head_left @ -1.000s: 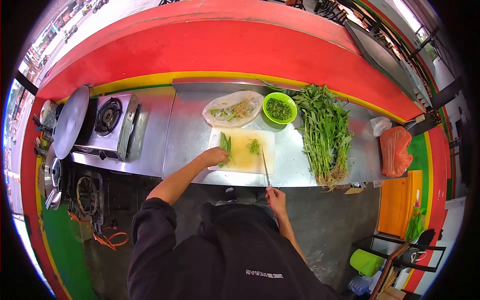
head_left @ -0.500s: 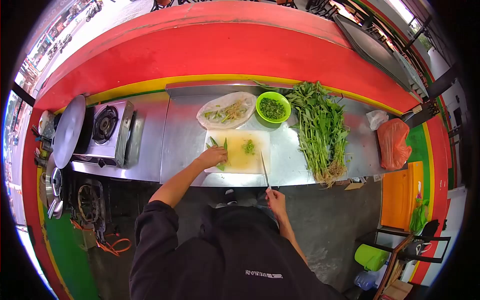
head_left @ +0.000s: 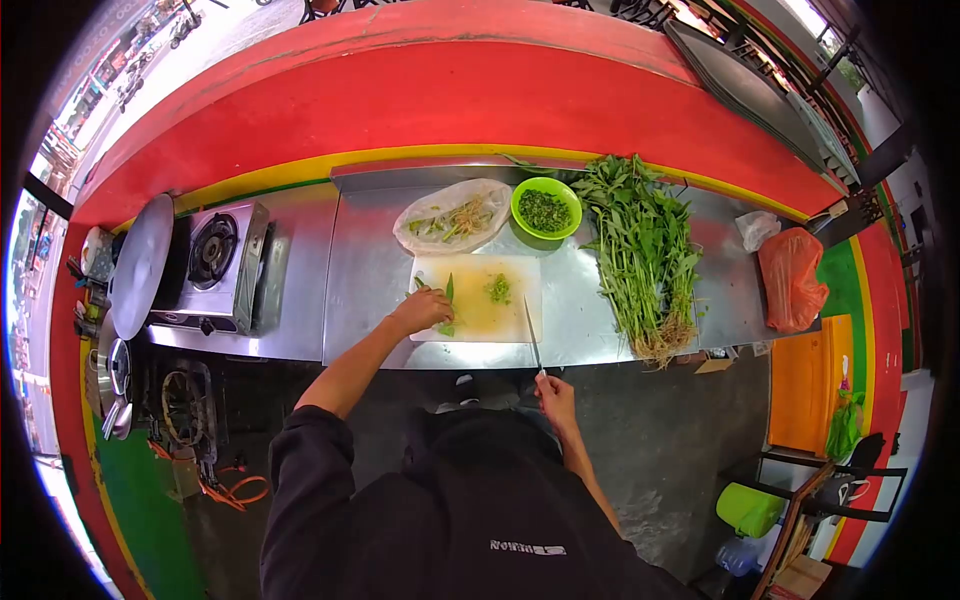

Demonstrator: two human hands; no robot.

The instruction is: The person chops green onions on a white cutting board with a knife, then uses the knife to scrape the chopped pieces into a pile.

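Knife (head_left: 533,335) and leaves (head_left: 449,291) at cutting board (head_left: 485,325).
From board centre, the leaves are touched by the left hand (head_left: 427,311) at 9 o'clock; the knife is gripped by the right hand (head_left: 556,397) at 5 o'clock. A bowl (head_left: 544,235) of chopped greens (head_left: 545,209) is noted at 1 o'clock.

Left grip (head_left: 427,311) curls downward on an outstretched forearm (head_left: 355,366); right grip (head_left: 555,397) is clenched.

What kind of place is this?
It looks like a kitchen, maybe in a small eatery: there's a stove, a cutting board on a metal counter, and a big bunch of leafy greens.
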